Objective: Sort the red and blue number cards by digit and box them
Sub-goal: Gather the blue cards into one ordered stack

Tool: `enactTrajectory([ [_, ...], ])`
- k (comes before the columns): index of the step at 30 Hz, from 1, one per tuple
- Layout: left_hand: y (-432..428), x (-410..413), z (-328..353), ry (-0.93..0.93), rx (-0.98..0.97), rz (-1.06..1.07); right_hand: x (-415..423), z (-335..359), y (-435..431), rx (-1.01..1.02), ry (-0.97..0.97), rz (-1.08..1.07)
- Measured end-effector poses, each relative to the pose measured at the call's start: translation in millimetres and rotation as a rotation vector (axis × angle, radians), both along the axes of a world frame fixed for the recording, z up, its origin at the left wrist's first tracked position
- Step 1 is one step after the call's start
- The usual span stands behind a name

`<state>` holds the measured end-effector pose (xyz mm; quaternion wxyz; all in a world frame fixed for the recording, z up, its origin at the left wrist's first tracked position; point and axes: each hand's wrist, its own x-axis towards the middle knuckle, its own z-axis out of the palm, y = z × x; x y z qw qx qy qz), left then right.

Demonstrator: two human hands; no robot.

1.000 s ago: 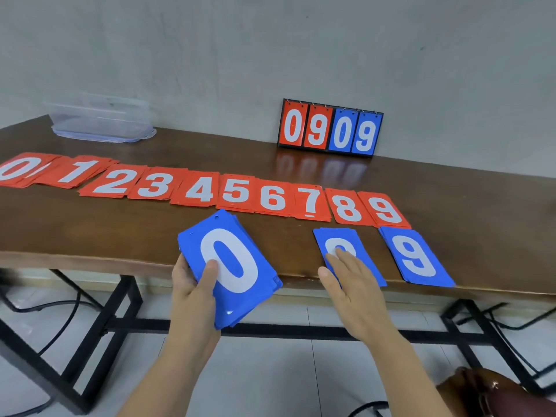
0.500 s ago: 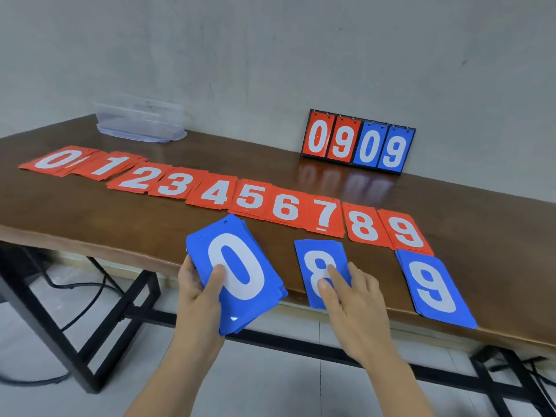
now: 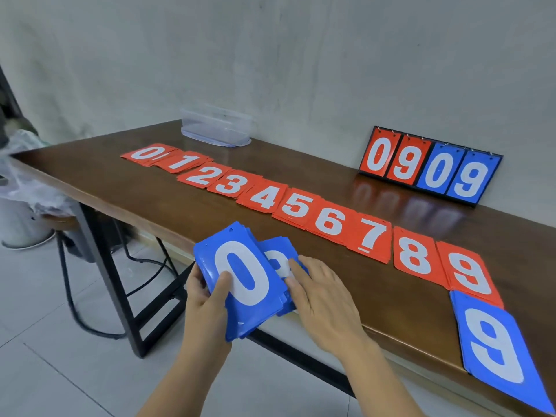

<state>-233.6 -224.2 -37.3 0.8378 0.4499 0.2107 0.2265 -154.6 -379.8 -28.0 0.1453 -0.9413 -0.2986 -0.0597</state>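
My left hand (image 3: 207, 299) was clamped round a stack of blue cards (image 3: 240, 272), thumb across the face of the top one, a white 0, and I held the stack just off the front edge of the bench (image 3: 120, 176). My right hand (image 3: 325, 296) lay spread with its fingers straight, the tips resting on a single blue card (image 3: 278, 254) flat on the bench right behind the stack, which hid most of its digit. Beyond my hands a row of red cards (image 3: 296, 204) ran in small piles from 0 at the far left to 9 at the near right. Just in front of the red 9 (image 3: 469, 272) lay a blue 9 card (image 3: 493, 347), its near end hanging over the bench edge. Against the wall stood a flip scoreboard (image 3: 430, 170) reading 0909, two red and two blue, and further left a clear plastic box (image 3: 216, 126).
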Motion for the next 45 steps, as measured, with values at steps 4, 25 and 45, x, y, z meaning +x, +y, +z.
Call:
enactTrajectory([
  [4,-5.3,4.5,-5.7,0.02,-0.042,0.039,2.3,3.2,-0.4,0.074,0.063,0.032],
  [25,-53.9,11.3,-8.6,0.045,-0.037,-0.054,-26.3,24.2,-128.7,0.169,-0.018,-0.278],
  [45,-68.3,-2.9,-7.4,0.03,-0.024,-0.109,-33.7,-3.3,-152.6,-0.057,0.006,-0.445],
])
